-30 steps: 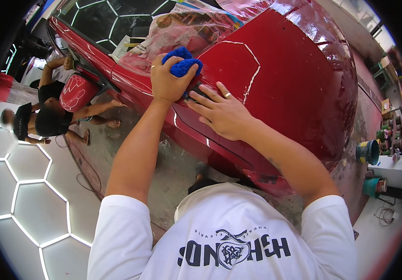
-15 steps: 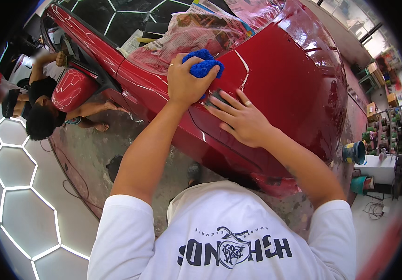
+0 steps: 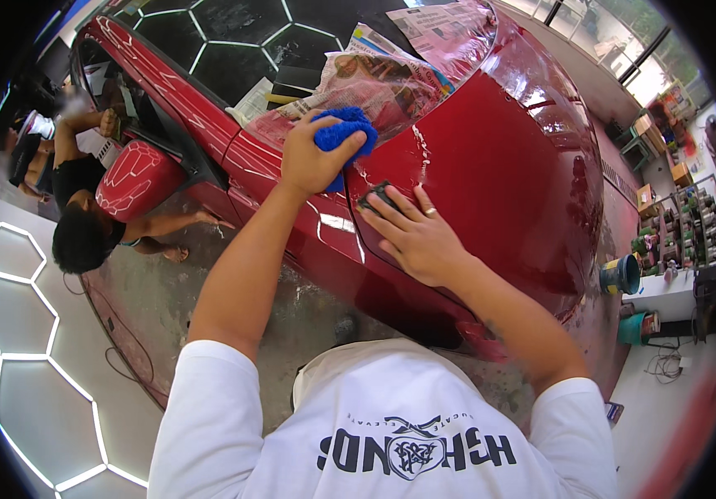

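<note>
Evidently left hand (image 3: 309, 158) grips blue cloth (image 3: 348, 131), bunched likely for compactness, at ten o'clock of red hood (image 3: 503, 179) | right hand (image 3: 420, 239) unclenched, fingers flat over dark pad (image 3: 377, 195) at cloth's five o'clock, probably spreading pressure | newspaper (image 3: 387, 79), cloth's one o'clock, perhaps shielding windscreen (image 3: 237, 29)

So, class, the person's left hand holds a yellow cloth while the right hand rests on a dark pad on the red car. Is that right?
Not quite: the cloth is blue, not yellow, as the head view shows. The left hand does hold it, and the right hand rests on a dark pad on the red car.
</note>
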Motion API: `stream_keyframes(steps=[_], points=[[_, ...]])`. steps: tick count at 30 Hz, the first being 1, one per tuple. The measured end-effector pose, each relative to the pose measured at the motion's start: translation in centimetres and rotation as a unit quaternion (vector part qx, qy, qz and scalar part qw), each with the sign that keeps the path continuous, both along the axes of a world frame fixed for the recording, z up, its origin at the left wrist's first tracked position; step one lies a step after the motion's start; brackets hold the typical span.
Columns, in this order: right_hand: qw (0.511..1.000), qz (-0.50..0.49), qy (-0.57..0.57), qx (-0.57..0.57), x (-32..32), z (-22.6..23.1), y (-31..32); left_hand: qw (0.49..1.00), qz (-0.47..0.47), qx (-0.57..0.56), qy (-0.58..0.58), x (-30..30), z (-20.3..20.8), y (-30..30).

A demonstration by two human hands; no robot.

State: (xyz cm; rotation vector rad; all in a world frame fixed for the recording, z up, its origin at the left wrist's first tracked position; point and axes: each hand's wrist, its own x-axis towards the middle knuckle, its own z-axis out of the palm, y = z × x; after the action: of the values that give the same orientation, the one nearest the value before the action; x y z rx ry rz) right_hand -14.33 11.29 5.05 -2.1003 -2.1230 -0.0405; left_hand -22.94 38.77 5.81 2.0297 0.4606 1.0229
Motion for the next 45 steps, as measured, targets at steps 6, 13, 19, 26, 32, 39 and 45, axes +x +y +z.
stream_keyframes(steps=[6,13,19,26,32,39,45], points=[[0.995,-0.099,0.008,0.028,-3.0,-0.9,0.1,0.996,0.033,0.038,-0.073,-0.5,0.2,-0.9],[0.971,-0.212,0.051,0.094,-3.9,-0.9,7.2,0.991,0.028,-0.019,-0.132,0.1,-0.3,-0.5],[0.979,-0.196,0.012,0.055,-6.2,-1.3,3.6,0.989,0.019,-0.025,-0.143,0.3,-0.3,-1.2],[0.972,-0.219,0.042,0.072,-7.8,-1.2,4.4,0.988,0.008,-0.018,-0.152,-1.0,-0.3,-0.6],[0.951,-0.288,0.067,0.087,-3.1,0.0,9.4,0.989,0.003,-0.013,-0.148,-0.2,-0.5,-0.7],[0.617,-0.300,0.633,0.358,2.5,4.4,-2.8,0.989,-0.073,0.074,-0.103,-1.8,0.4,-0.9],[0.291,-0.250,0.755,0.532,-0.1,2.5,-20.5,0.905,-0.224,0.356,0.056,0.8,1.7,-7.8]])
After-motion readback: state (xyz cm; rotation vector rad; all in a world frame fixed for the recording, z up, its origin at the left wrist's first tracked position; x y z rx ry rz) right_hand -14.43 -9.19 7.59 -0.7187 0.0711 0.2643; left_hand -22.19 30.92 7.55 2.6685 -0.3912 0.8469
